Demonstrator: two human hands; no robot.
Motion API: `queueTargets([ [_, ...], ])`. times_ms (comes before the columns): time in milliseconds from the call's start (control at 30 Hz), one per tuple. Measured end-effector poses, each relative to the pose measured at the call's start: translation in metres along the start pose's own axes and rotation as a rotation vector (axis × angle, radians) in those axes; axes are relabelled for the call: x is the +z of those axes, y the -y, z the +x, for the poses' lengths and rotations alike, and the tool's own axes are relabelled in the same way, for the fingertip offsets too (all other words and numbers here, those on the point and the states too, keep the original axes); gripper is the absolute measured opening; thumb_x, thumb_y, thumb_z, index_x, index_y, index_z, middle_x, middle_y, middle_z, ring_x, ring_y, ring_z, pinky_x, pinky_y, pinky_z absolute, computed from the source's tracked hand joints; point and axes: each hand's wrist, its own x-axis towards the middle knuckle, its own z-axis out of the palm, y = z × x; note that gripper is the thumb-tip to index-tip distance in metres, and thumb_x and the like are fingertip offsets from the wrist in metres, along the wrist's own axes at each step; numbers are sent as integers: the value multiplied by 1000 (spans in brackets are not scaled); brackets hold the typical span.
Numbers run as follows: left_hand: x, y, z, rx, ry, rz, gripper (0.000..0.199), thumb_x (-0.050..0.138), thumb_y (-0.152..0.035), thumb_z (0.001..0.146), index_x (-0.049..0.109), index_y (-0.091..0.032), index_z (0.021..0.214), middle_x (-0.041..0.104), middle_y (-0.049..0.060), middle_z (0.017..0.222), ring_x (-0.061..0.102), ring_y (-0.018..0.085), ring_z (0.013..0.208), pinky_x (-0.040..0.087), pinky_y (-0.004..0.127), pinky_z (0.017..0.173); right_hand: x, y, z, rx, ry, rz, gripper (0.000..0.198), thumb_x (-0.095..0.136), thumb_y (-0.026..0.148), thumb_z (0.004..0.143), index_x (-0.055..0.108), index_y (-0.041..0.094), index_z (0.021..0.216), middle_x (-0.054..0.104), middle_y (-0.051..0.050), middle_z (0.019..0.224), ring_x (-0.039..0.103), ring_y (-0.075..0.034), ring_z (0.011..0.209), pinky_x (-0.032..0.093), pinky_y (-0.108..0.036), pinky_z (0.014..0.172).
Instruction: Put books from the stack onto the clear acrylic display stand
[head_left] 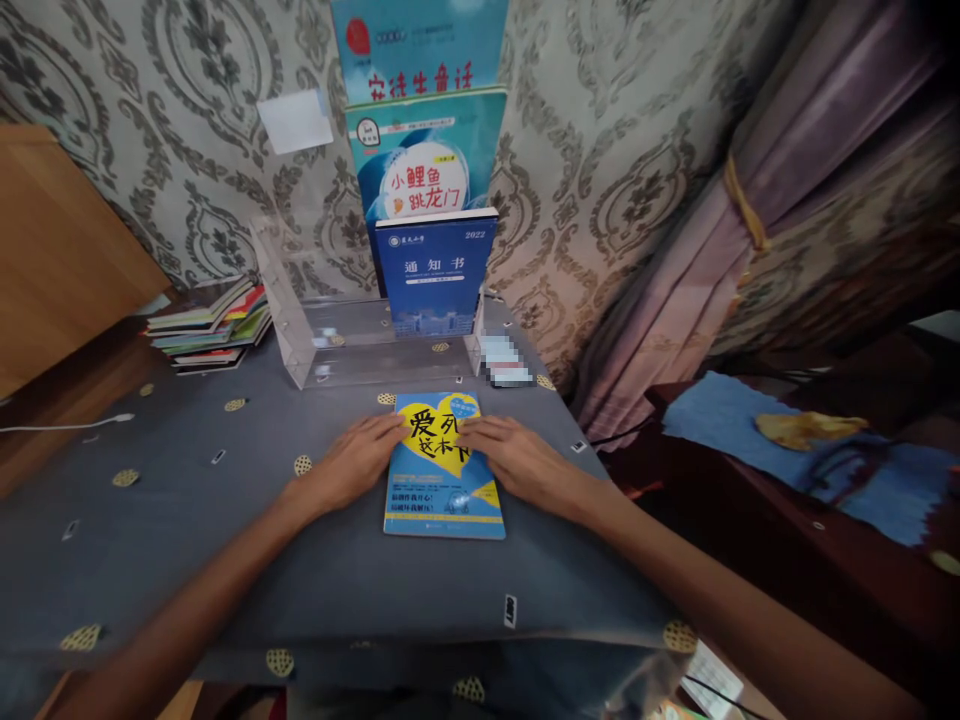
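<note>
A blue book (442,500) with a yellow heart on its cover lies face up on the cloth-covered table. My left hand (367,445) grips its left edge, fingertips resting on the cover. From the other side my right hand (514,455) holds the right edge, its fingers lying over part of the heart. Both thumbs are hidden. Just behind stands a clear acrylic rack (360,372). In the rack a dark blue booklet (435,290) stands upright in front of a teal book (420,130) and another teal book (427,45).
At the left rear is a stack of books (214,335), near a wooden panel (67,250). A white cable (75,426) lies on the patterned tablecloth (180,520). A small pixelated item (506,360) is beside the rack. On the right are a tied curtain (675,260) and a blue cloth (720,410).
</note>
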Motion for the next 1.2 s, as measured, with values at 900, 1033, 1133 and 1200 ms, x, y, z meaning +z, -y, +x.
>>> queueTargets([
  [900, 17, 20, 13, 35, -160, 166, 35, 49, -30, 95, 70, -21, 121, 64, 12, 137, 56, 29, 132, 34, 51, 117, 17, -38, 32, 251, -225, 331, 36, 46, 31, 99, 65, 21, 128, 67, -10, 134, 63, -27, 124, 44, -55, 111],
  [1033, 18, 19, 30, 43, -99, 174, 34, 52, -32, 94, 69, -22, 123, 63, 11, 139, 49, 29, 138, 22, 52, 122, 16, -52, 34, 337, -308, 715, 33, 51, 38, 97, 70, 22, 118, 75, -7, 120, 69, -25, 112, 53, -49, 102],
  [1133, 24, 15, 50, 48, -3, 190, 39, 54, -34, 94, 65, -23, 129, 56, 11, 146, 42, 31, 143, 17, 53, 122, 17, -55, 36, 365, -339, 883, 29, 56, 41, 96, 72, 25, 114, 74, -5, 122, 66, -24, 118, 48, -49, 109],
  [1200, 31, 10, 63, 81, 51, 257, 41, 53, -34, 95, 62, -23, 133, 53, 12, 148, 42, 32, 142, 21, 53, 121, 17, -54, 35, 367, -339, 923, 30, 57, 42, 95, 72, 24, 114, 73, -5, 124, 65, -24, 120, 46, -48, 111],
])
